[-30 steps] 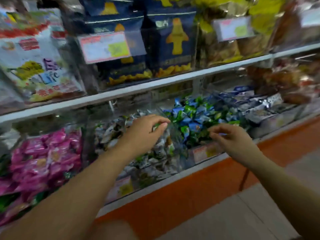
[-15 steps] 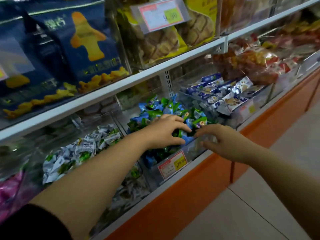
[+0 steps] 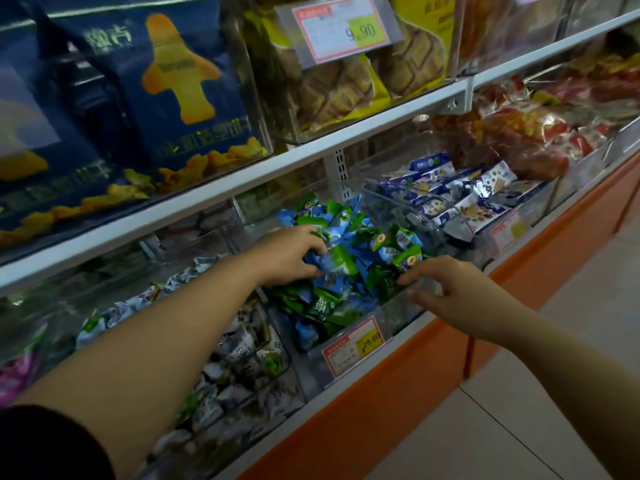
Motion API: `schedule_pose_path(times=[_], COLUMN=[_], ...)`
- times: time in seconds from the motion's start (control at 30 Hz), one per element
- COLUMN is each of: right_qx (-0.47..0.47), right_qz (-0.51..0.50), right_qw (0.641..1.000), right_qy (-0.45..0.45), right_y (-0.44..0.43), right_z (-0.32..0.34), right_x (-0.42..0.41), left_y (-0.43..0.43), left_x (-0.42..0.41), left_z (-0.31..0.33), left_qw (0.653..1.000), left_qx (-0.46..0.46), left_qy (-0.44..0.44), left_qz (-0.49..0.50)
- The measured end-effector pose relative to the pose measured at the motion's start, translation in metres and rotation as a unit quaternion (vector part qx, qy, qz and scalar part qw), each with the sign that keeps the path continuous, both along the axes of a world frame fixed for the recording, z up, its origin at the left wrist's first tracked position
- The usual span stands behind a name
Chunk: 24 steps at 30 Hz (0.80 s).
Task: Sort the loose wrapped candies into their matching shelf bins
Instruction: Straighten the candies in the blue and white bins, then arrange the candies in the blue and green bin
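Your left hand [image 3: 291, 254] reaches to the middle of the frame, into the clear bin [image 3: 393, 315] heaped with the blue-and-green pile [image 3: 349, 237]. Its fingers and thumb are curled round a wrapped candy [image 3: 334, 263] of those same colours at the near top of the heap, so the piece is where it belongs. I judge you are either setting it in or tidying it, and cannot tell which.

Your right hand [image 3: 453, 294] hovers right of centre, fingers loosely spread and holding nothing. Its fingertips [image 3: 405, 281] are at the bin's front wall, beside a green wrapper. That looks like a guard, placed to stop candies sliding over the low front edge while the other hand works.

To the lower left, a neighbouring bin holds white-and-green candies [image 3: 242, 348]. Your left forearm passes straight over it, so a dropped piece could land among the wrong sort. At the far left edge a patch of pink wrappers [image 3: 12, 379] shows.

To the right, blue-and-white packets [image 3: 467, 202] fill the next bin, with red packets [image 3: 526, 140] beyond. A price tag [image 3: 353, 344] is clipped on the front of your bin. The white shelf rail [image 3: 242, 188] overhead, carrying navy snack bags [image 3: 166, 81], leaves a shallow opening, so keep your wrist low.
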State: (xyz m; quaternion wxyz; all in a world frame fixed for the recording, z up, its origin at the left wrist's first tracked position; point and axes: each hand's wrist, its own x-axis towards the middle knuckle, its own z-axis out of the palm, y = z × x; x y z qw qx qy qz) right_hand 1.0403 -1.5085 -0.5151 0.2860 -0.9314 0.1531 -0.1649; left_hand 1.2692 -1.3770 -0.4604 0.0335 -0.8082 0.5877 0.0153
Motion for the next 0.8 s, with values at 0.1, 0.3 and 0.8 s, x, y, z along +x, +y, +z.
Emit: schedule_pose_path(times=[0.1, 0.3, 0.8], right_qx=[-0.007, -0.012, -0.014], right_qz=[-0.002, -0.008, 0.002], right_qw=[1.000, 1.000, 0.999], right_qy=[0.005, -0.016, -0.032], right_y=[0.002, 0.006, 0.004], right_z=[-0.002, -0.003, -0.002], right_x=[0.004, 0.010, 0.008], left_y=[0.010, 0.018, 0.030], left_x=[0.012, 0.021, -0.031], left_z=[-0.002, -0.004, 0.014], left_qw=[0.998, 0.987, 0.990], left_qx=[-0.052, -0.089, -0.093], left_qy=[0.014, 0.054, 0.103], left_qz=[0.042, 0.125, 0.026])
